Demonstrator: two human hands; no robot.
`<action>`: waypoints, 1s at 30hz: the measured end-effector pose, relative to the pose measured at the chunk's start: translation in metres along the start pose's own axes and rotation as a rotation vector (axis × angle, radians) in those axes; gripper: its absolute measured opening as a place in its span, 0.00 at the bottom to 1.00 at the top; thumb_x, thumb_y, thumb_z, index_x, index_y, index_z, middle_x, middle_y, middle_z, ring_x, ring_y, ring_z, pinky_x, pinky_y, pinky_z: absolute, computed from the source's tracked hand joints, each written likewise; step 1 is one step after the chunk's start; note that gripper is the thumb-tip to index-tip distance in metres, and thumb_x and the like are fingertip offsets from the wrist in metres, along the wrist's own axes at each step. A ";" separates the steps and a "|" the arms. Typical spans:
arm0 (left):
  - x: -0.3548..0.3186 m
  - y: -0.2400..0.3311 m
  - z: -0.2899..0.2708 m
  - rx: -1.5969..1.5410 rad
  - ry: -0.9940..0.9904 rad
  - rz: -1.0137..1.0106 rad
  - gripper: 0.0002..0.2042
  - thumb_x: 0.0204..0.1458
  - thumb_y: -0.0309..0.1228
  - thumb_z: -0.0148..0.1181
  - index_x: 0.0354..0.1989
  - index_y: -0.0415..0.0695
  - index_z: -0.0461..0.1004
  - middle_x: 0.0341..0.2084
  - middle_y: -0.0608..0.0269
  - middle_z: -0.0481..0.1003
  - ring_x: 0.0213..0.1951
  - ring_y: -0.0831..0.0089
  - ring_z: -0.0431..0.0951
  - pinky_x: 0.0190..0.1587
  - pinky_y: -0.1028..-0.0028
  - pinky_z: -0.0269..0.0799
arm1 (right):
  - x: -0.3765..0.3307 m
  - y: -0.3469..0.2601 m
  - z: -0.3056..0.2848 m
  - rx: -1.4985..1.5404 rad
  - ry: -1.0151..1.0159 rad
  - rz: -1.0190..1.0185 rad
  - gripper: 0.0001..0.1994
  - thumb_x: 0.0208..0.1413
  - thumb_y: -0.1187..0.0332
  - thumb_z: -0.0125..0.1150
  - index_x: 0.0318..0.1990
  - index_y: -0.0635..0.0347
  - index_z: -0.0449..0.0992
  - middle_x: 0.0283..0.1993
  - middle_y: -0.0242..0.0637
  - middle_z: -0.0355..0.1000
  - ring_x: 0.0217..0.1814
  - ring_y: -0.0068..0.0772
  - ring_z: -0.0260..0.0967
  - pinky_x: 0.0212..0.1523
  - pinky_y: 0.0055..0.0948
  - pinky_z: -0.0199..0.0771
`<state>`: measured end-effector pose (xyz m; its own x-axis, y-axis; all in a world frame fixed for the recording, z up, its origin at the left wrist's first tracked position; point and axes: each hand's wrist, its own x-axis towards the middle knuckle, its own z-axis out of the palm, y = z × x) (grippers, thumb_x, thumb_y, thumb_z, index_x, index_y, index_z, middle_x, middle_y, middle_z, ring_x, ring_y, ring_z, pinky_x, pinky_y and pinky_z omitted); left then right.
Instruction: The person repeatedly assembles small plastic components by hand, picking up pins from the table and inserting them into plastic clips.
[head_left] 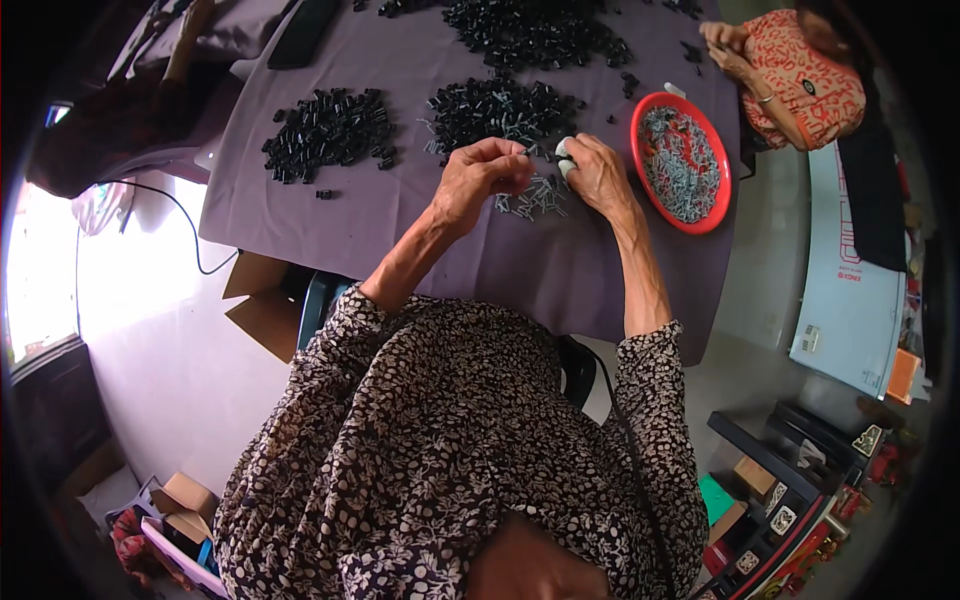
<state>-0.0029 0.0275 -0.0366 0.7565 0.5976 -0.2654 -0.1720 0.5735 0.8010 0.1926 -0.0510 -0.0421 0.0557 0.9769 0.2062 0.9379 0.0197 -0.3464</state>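
Observation:
My left hand [482, 182] is closed in a pinch, with a small black piece [530, 152] showing at its fingertips. Just to its right, my right hand [597, 177] has thumb and fingers pressed together, white covers on the tips; what they grip is too small to make out. Below and between the hands lies a loose heap of small grey metal pins [535, 198]. Behind them rises a pile of black pieces mixed with grey pins [495, 112]. A separate pile of small black pieces [330, 135] sits to the left.
A red oval basin [724, 190] of grey pins stands right of my right hand. Another black pile [535, 30] spreads across the far side of the purple tablecloth [420, 275]. A person in an orange patterned top [800, 75] sits far right; another person's arm [185, 40] shows far left.

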 end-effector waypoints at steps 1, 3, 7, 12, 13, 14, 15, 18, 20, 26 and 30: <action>0.000 0.001 0.001 0.003 -0.004 0.000 0.04 0.50 0.26 0.54 0.33 0.40 0.70 0.28 0.62 0.74 0.28 0.79 0.73 0.35 0.78 0.71 | 0.001 0.001 0.000 0.005 -0.004 -0.005 0.06 0.39 0.77 0.55 0.27 0.64 0.67 0.28 0.44 0.67 0.32 0.47 0.65 0.33 0.38 0.66; 0.000 0.001 0.001 -0.013 -0.008 0.007 0.04 0.50 0.26 0.54 0.33 0.40 0.70 0.27 0.62 0.74 0.28 0.79 0.73 0.35 0.78 0.71 | -0.002 -0.004 -0.006 0.170 0.015 0.105 0.06 0.40 0.77 0.56 0.29 0.63 0.69 0.28 0.41 0.68 0.31 0.39 0.67 0.33 0.32 0.66; -0.004 0.006 0.009 -0.015 0.004 0.047 0.05 0.47 0.27 0.57 0.31 0.39 0.71 0.24 0.64 0.73 0.26 0.79 0.73 0.32 0.79 0.70 | -0.011 -0.005 -0.015 0.650 0.021 0.336 0.08 0.44 0.78 0.57 0.35 0.63 0.71 0.30 0.29 0.71 0.32 0.17 0.66 0.34 0.18 0.66; -0.008 0.013 0.023 -0.002 -0.045 0.081 0.05 0.50 0.25 0.54 0.33 0.38 0.70 0.27 0.62 0.74 0.30 0.77 0.74 0.38 0.76 0.72 | -0.013 -0.037 -0.047 0.848 0.029 0.305 0.09 0.45 0.77 0.58 0.36 0.64 0.71 0.31 0.28 0.71 0.33 0.15 0.66 0.35 0.16 0.66; -0.009 0.014 0.025 -0.002 -0.043 0.083 0.05 0.50 0.25 0.54 0.33 0.38 0.70 0.27 0.62 0.74 0.30 0.77 0.74 0.38 0.76 0.72 | -0.013 -0.040 -0.049 0.849 0.028 0.303 0.09 0.45 0.77 0.58 0.36 0.64 0.71 0.31 0.28 0.71 0.33 0.15 0.66 0.35 0.16 0.66; -0.009 0.016 0.028 -0.027 -0.047 0.088 0.05 0.50 0.25 0.54 0.33 0.38 0.70 0.27 0.62 0.74 0.31 0.76 0.74 0.39 0.76 0.72 | -0.013 -0.042 -0.051 0.820 0.056 0.271 0.09 0.45 0.77 0.58 0.36 0.63 0.72 0.31 0.29 0.71 0.33 0.16 0.67 0.35 0.17 0.67; -0.009 0.017 0.030 -0.051 -0.050 0.094 0.05 0.50 0.25 0.54 0.34 0.38 0.70 0.27 0.62 0.74 0.32 0.76 0.75 0.40 0.76 0.72 | -0.013 -0.045 -0.053 0.790 0.084 0.238 0.09 0.45 0.77 0.58 0.36 0.63 0.72 0.31 0.30 0.72 0.33 0.17 0.68 0.35 0.18 0.67; -0.012 0.020 0.035 -0.031 -0.086 0.155 0.05 0.50 0.25 0.54 0.34 0.37 0.70 0.27 0.62 0.74 0.31 0.76 0.74 0.40 0.76 0.72 | -0.009 -0.059 -0.059 0.525 0.144 0.131 0.08 0.44 0.76 0.59 0.35 0.62 0.73 0.30 0.33 0.73 0.32 0.20 0.70 0.35 0.20 0.69; -0.011 0.019 0.035 -0.029 -0.093 0.169 0.05 0.50 0.25 0.54 0.34 0.37 0.70 0.27 0.62 0.73 0.31 0.77 0.74 0.40 0.76 0.72 | -0.007 -0.066 -0.062 0.521 0.167 0.133 0.08 0.42 0.76 0.59 0.34 0.63 0.73 0.29 0.35 0.74 0.31 0.24 0.72 0.34 0.22 0.69; -0.015 0.023 0.041 -0.049 -0.069 0.185 0.05 0.50 0.24 0.54 0.33 0.36 0.71 0.26 0.62 0.73 0.29 0.77 0.74 0.38 0.77 0.71 | -0.010 -0.073 -0.068 0.354 0.246 0.017 0.08 0.41 0.77 0.59 0.33 0.64 0.73 0.30 0.38 0.72 0.31 0.29 0.71 0.32 0.24 0.69; -0.013 0.024 0.046 -0.116 -0.041 0.170 0.05 0.49 0.24 0.54 0.32 0.36 0.71 0.24 0.63 0.73 0.28 0.78 0.73 0.37 0.77 0.71 | -0.012 -0.071 -0.066 0.486 0.263 0.045 0.08 0.40 0.78 0.58 0.32 0.65 0.73 0.29 0.38 0.71 0.31 0.32 0.70 0.31 0.26 0.69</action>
<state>0.0120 0.0075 0.0102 0.7351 0.6693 -0.1078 -0.3693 0.5287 0.7643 0.1480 -0.0776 0.0400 0.2342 0.8943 0.3814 0.6702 0.1357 -0.7296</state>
